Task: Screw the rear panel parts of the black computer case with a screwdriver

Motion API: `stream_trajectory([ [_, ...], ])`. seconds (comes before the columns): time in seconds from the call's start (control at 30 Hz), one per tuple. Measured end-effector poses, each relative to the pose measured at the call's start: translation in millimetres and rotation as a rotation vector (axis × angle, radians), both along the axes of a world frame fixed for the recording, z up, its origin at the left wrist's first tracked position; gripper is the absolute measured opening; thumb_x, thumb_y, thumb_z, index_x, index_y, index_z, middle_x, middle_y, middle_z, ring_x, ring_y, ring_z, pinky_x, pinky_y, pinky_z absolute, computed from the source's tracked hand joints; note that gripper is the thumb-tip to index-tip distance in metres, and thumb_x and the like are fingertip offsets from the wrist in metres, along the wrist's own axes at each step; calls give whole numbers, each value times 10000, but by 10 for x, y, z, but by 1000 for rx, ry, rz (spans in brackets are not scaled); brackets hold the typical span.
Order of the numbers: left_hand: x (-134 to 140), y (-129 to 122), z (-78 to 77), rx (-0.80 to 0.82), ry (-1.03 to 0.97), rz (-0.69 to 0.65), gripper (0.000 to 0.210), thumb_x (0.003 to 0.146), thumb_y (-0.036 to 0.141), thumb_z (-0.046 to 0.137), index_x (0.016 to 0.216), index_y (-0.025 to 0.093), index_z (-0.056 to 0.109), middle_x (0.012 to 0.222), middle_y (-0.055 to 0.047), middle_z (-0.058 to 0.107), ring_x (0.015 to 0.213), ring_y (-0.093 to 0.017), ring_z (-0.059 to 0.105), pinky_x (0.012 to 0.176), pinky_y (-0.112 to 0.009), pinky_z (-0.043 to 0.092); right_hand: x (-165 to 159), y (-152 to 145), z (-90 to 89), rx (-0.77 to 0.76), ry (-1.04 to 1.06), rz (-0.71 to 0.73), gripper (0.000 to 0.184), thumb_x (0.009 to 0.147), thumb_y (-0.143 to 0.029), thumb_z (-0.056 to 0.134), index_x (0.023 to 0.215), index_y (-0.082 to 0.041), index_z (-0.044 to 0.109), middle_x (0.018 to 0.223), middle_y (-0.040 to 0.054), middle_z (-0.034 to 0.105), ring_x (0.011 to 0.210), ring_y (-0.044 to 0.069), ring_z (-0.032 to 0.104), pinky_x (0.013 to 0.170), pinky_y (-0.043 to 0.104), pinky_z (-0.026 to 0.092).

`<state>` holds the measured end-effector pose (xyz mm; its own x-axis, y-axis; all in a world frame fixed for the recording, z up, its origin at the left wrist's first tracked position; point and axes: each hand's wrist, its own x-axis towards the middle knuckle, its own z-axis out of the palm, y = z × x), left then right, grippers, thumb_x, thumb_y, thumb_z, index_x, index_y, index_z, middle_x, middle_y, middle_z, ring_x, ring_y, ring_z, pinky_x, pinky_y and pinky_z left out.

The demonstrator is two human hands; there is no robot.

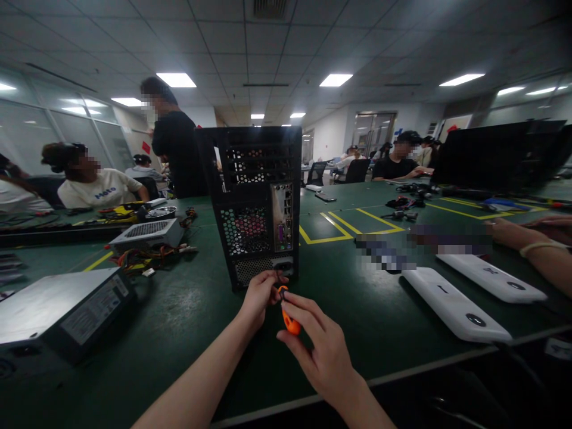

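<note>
A black computer case (218, 238) stands upright on the green table with its back panel facing me. Metal ports and honeycomb vents show on that panel, and a power supply fills its bottom bay. My right hand (319, 339) grips a screwdriver (291, 322) by its orange and black handle, tilted up toward the case's lower edge. At the bottom right corner of the case, my left hand (259, 298) has its fingers pinched together beside the screwdriver's front end. What lies between those fingertips is hidden, and the screwdriver's tip cannot be made out.
To the left sit a loose power supply (96, 304) and another one (147, 233) with bundled cables. Two white devices (451, 304) lie at right, near a co-worker's hands (513, 238). Black cables (406, 202) and dark monitors (482, 155) stand farther back. Several people are around.
</note>
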<state>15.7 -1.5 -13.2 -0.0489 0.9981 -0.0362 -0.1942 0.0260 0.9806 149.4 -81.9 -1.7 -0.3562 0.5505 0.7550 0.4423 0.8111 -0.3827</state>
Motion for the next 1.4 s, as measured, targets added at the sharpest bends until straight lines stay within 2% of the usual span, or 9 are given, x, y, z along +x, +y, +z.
stream_trajectory([
  [0.17,6,3,12,-18,10,-1,202,641,191,478,805,106,560,759,-62,620,358,-19,409,347,-154,237,-10,42,-50,-51,155,-102,202,798,-186,451,997,-183,416,1004,75,514,948,151,518,779,292,459],
  [0.4,4,-16,25,8,15,5,194,670,227,474,807,111,548,810,-69,620,360,-18,414,342,-159,225,-77,44,-56,-55,-48,-237,181,784,-144,393,941,-184,475,1034,94,463,841,163,546,703,306,478],
  [0.5,5,-15,30,6,23,0,195,668,227,482,810,111,549,807,-66,620,367,-17,418,346,-157,230,-84,56,-89,-23,-43,-253,217,776,-134,395,985,-167,441,989,99,475,848,172,542,688,305,484],
  [0.67,-3,14,5,-10,39,3,210,661,223,491,833,119,552,812,-62,621,358,-15,413,331,-157,213,-45,65,-89,-55,21,-343,159,826,-235,394,965,-172,440,826,58,504,685,139,562,582,264,488],
  [0.77,-8,17,-6,-6,37,0,205,663,223,487,830,124,554,816,-61,623,357,-16,415,329,-159,212,-51,62,-70,-66,15,-354,161,798,-237,431,946,-177,455,908,76,490,759,160,561,614,282,489],
  [0.87,-10,10,-5,4,20,-2,198,666,220,482,823,122,552,822,-65,624,357,-17,417,332,-159,221,-72,67,-82,-41,-4,-336,210,755,-164,434,964,-168,445,996,100,465,832,181,551,639,298,493],
  [1.07,-9,16,-3,-18,34,8,185,654,208,486,798,115,557,806,-71,624,351,-17,415,334,-159,228,-36,78,-118,45,53,-313,169,796,-168,437,959,-185,479,942,69,532,842,153,558,715,281,483],
  [1.27,-2,11,-13,-13,28,11,195,653,233,498,800,120,562,802,-67,624,356,-19,417,338,-160,232,-40,61,-89,-7,18,-311,168,799,-184,417,944,-192,501,1002,81,485,779,140,564,668,278,487],
  [1.4,-9,24,-13,9,8,9,209,672,264,488,805,119,556,808,-71,617,356,-20,415,337,-163,235,-41,70,-109,19,29,-292,172,795,-140,396,947,-179,467,1006,88,504,884,159,545,728,293,476],
])
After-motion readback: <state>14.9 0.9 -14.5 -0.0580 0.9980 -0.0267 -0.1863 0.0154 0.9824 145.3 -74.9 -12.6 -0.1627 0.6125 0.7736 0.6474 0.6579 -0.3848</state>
